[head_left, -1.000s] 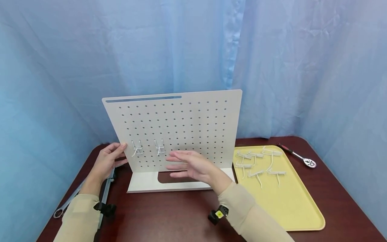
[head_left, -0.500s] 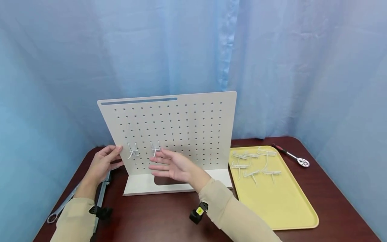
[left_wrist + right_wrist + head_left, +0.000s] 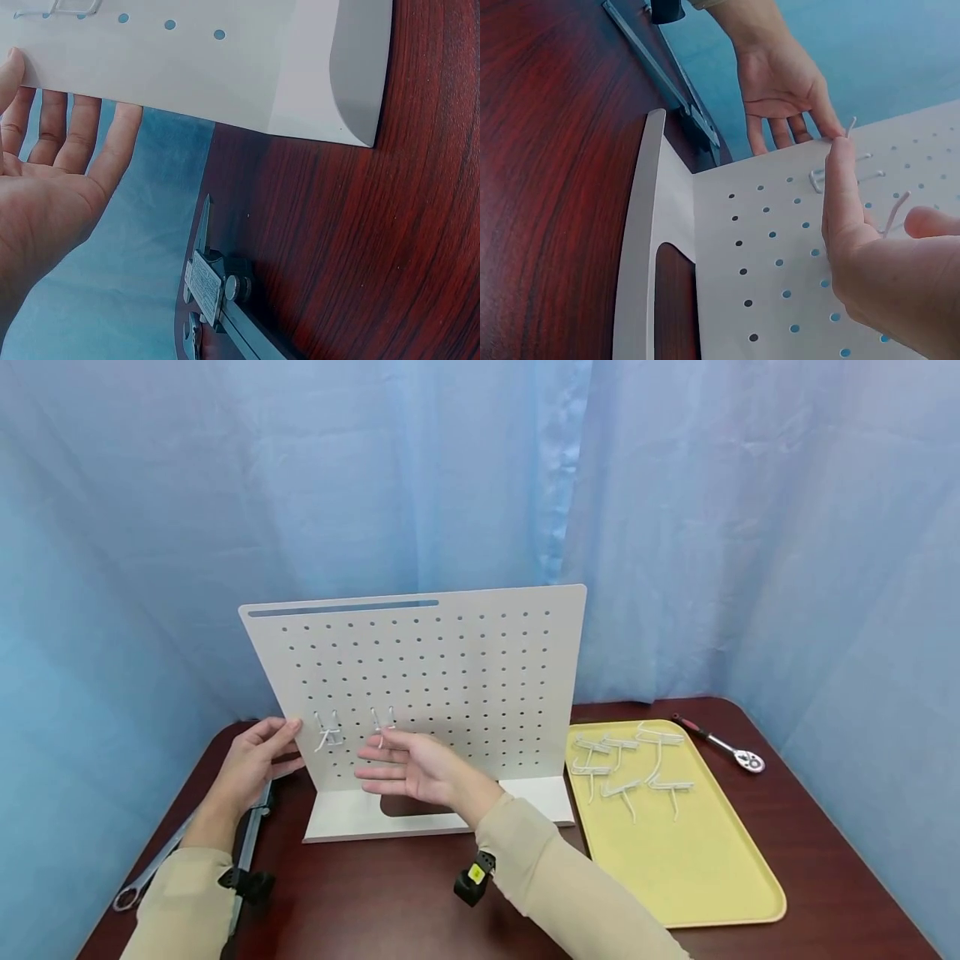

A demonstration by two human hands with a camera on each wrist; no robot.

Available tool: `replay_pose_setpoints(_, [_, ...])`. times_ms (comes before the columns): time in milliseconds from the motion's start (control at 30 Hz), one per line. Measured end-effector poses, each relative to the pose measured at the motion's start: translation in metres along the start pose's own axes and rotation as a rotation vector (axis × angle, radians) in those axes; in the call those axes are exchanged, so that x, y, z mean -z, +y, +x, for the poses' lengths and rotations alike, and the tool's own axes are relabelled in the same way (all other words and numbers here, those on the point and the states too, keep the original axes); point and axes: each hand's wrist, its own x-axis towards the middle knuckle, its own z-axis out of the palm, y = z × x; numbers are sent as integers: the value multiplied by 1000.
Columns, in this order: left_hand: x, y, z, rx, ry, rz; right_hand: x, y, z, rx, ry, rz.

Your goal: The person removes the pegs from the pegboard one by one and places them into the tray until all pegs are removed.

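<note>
A white pegboard stands on its own flat base in the head view. My left hand holds its left edge, thumb on the front face and fingers behind, as the left wrist view also shows. Two white wire hooks hang on the board's lower left: an outer hook near the left hand and an inner hook partly hidden by my right hand. That right hand is extended with its fingers straight and its thumb beside the inner hook. In the right wrist view, the inner hook's prong shows between thumb and fingers.
At right lies a yellow tray with several loose white hooks at its far end. A ratchet lies beyond the tray. On the left are a wrench and a caliper. Blue curtains surround the table.
My right hand has moved left across the board's front to the inner hook. My left hand stays at the board's edge. The whole head view has shifted slightly.
</note>
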Motion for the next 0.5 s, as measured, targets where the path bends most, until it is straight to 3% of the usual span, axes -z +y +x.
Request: replay_pose_setpoints(500, [1,-3,2,-6,10,27,2,-1,6,7,10,-41])
